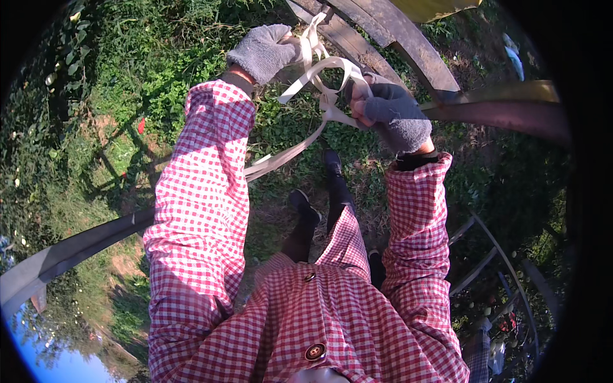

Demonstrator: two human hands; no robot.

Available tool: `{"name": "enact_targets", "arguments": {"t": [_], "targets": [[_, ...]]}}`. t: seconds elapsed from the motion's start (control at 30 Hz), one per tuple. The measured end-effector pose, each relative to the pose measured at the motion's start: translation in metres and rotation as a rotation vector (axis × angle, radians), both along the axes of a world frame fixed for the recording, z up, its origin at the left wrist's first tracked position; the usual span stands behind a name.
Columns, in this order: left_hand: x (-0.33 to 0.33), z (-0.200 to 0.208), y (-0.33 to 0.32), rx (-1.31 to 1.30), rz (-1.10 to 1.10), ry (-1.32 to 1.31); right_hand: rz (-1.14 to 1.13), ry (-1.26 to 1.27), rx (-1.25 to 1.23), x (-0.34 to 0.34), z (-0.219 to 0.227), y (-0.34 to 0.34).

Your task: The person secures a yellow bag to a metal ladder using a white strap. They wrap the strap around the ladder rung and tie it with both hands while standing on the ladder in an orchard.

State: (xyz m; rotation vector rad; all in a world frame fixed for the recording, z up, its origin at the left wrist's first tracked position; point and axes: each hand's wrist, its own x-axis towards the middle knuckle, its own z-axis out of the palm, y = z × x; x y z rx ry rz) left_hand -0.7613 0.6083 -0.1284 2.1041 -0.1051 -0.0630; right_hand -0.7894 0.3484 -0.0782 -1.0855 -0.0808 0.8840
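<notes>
A flat white fabric strap (pixel 295 150) runs in loops and a knot between my hands. One end of it goes up to a weathered beam (pixel 357 41), and a tail trails down behind my left sleeve. My left hand (pixel 265 53), in a grey fingerless glove, is closed with its fingertips on the strap near the beam. Lower and to the right, my right hand (pixel 393 115) wears a matching glove. Its thumb and fingers pinch the strap beside the loop. Both my arms reach forward in red-and-white checked sleeves.
A second curved beam (pixel 415 48) meets a long rail (pixel 504 115) at the right. Another grey rail (pixel 76 249) crosses on the left. Green plants (pixel 153 57) cover the ground around my boots (pixel 305 205). Thin metal bars (pixel 504 255) stand at lower right.
</notes>
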Motion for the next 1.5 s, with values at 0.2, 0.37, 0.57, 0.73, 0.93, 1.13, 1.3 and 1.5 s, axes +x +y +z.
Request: {"name": "enact_targets", "arguments": {"t": [0.2,0.37,0.57,0.73,0.93,1.13,1.3,1.5], "targets": [[-0.018,-0.011,-0.007,-0.674,0.108,0.032,-0.159,0.242,0.567,-0.009,-0.027,0.000],[-0.030,-0.031,-0.012,-0.935,0.630,-0.111,-0.070,0.357,0.616,-0.006,0.024,0.010],[-0.026,-0.039,0.003,-1.479,1.164,0.005,-0.352,-0.810,-0.543,0.007,-0.034,0.036],[-0.061,-0.054,-0.001,-1.577,0.580,0.051,-0.521,-0.819,-0.258,-0.005,-0.007,0.105],[-0.096,-0.011,-0.022,-1.280,1.056,-0.238,0.002,-0.667,-0.444,-0.019,-0.006,0.141],[-0.134,0.001,-0.061,-0.436,0.796,-0.300,0.014,-0.751,-0.879,-0.022,0.019,0.146],[-0.146,0.011,-0.084,-0.211,0.770,-0.411,-0.083,-1.164,-1.044,-0.026,0.001,0.154],[-0.183,-0.065,-0.025,-1.078,0.352,0.433,0.750,-1.526,-0.815,-0.090,0.029,0.145]]}}
